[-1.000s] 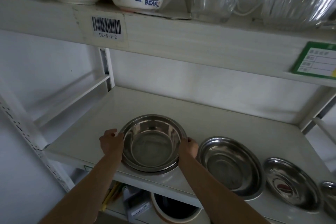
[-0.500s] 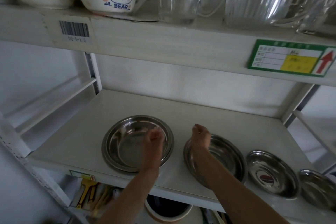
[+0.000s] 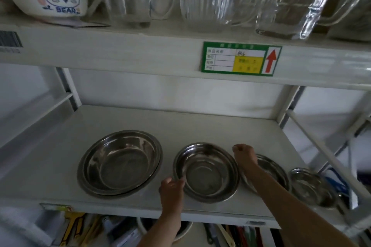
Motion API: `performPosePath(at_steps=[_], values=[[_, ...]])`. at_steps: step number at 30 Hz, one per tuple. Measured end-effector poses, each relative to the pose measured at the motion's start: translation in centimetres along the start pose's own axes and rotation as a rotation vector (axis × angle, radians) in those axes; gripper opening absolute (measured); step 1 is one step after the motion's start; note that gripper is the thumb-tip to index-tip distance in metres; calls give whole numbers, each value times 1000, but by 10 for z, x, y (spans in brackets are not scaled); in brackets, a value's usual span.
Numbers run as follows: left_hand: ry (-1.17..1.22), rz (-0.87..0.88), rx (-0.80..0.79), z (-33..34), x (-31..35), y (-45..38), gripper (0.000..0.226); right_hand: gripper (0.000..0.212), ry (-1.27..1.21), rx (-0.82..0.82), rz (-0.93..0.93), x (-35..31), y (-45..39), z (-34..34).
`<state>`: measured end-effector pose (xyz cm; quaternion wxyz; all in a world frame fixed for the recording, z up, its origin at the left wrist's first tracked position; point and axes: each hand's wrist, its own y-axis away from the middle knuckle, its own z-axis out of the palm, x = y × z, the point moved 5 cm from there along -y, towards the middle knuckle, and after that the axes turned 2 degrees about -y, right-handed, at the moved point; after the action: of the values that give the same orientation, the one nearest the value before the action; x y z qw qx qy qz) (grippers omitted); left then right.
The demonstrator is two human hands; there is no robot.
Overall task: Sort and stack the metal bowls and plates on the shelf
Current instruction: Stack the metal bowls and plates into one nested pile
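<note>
I am closing my left hand (image 3: 172, 187) and right hand (image 3: 244, 153) on the middle bowl's (image 3: 206, 172) rims, seemingly gripping; next I am lifting it onto the left stack (image 3: 120, 162).

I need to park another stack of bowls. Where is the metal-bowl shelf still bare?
Bare: the whole back strip of the shelf behind the bowls, and the left end beside the largest bowl. Crowded: the front row rightward, where the medium bowl, plate and small bowl nearly touch.

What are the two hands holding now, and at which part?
Both hold the middle metal bowl by its rim: left hand at the near-left edge, right hand at the far-right edge.
</note>
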<state>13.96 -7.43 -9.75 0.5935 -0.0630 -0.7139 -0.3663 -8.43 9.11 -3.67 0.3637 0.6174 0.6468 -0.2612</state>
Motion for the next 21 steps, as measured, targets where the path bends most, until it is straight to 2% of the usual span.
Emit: performPosePath(at_steps=[2, 6, 10, 14, 21], values=[[-45, -15, 22, 3, -5, -5, 48, 31, 80, -60, -20, 10, -2, -2], [15, 4, 17, 7, -1, 0, 20, 37, 218, -144, -108, 19, -2, -1], [137, -17, 38, 8, -3, 0, 14, 36, 270, -188, -180, 18, 0, 3], [202, 16, 60, 6, 0, 3, 17, 19, 214, -166, -193, 19, 5, 3], [269, 136, 5, 4, 23, 10, 15, 14, 32, -68, -151, 16, 8, -3]])
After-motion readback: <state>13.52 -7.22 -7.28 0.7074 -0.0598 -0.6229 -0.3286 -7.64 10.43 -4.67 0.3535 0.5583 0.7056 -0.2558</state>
